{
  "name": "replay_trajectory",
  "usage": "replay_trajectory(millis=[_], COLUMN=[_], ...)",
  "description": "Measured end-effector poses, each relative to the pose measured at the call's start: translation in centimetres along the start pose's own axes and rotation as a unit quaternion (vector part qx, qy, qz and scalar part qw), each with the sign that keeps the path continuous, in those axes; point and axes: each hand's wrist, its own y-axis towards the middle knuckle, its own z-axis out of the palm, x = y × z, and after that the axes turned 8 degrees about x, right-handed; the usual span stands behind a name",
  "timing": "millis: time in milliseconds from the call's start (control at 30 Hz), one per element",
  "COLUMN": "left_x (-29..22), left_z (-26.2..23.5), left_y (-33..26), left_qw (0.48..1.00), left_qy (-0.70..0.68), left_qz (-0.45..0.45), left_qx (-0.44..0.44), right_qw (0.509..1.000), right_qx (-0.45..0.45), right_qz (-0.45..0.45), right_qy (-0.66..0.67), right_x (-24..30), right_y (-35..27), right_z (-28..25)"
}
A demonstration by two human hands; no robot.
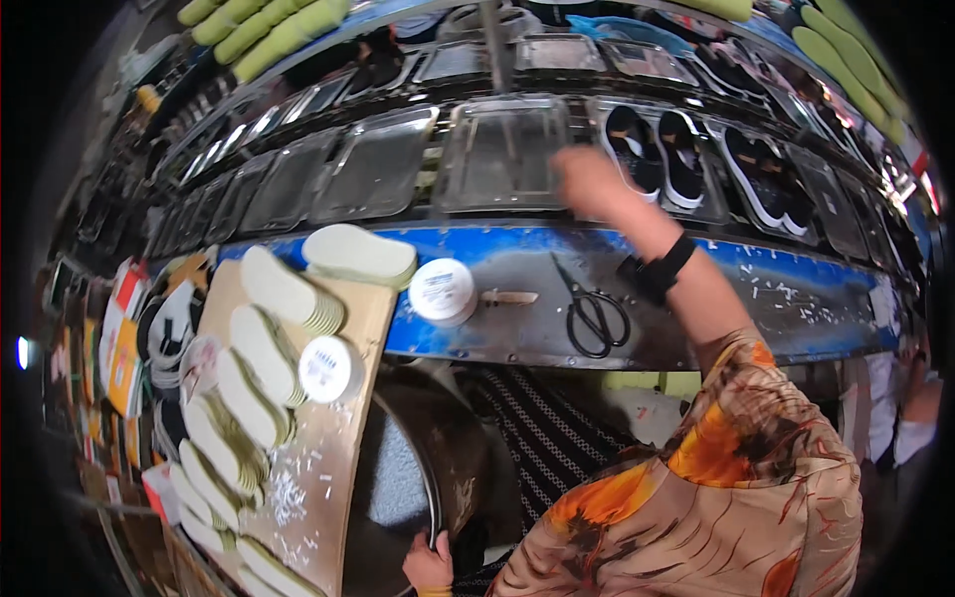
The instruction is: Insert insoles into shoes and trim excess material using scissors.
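My left hand (428,564) is closed on the rim of a large round metal drum (463,468), low in the view. Inside the drum a speckled pale grey surface (394,478) shows. My right hand (592,182) reaches over the blue-edged bench to the right edge of a clear tray (505,149) on the rack. Motion smears its fingers, and whether they hold anything is hidden. Just right of it, a pair of black shoes with white soles (633,149) sits in another tray. A dark band circles my right wrist.
Black-handled scissors (597,323), a small knife (509,298) and a white round tub (442,292) lie on the bench (696,333). To the left, a board (333,478) carries stacks of pale insoles (284,289), another white tub (328,369) and white scraps. More shoes (766,179) stand right.
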Motion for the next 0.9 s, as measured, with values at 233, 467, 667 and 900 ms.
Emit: replay_trajectory(millis=[233,467,667,900], left_x=[-0.5,-0.2,2.3,-0.5], left_z=[0.6,0.9,0.5,-4.8], left_y=[-0.2,-0.2,0.6,-0.4], left_qw=[0.989,0.985,0.995,0.830], left_qy=[0.137,0.162,-0.075,-0.557], left_qz=[-0.055,-0.056,-0.041,-0.015], left_qx=[-0.006,-0.010,0.055,0.005], right_qw=[0.941,0.959,0.935,0.859], right_qx=[0.095,0.208,0.023,-0.008], right_qz=[0.300,0.190,0.110,-0.501], right_qy=[0.122,0.016,0.336,0.102], right_x=[-17.1,-13.7,-3.0,19.6], right_y=[-0.3,1.6,-0.2,-12.4], right_z=[1.5,2.0,-5.4,-5.7])
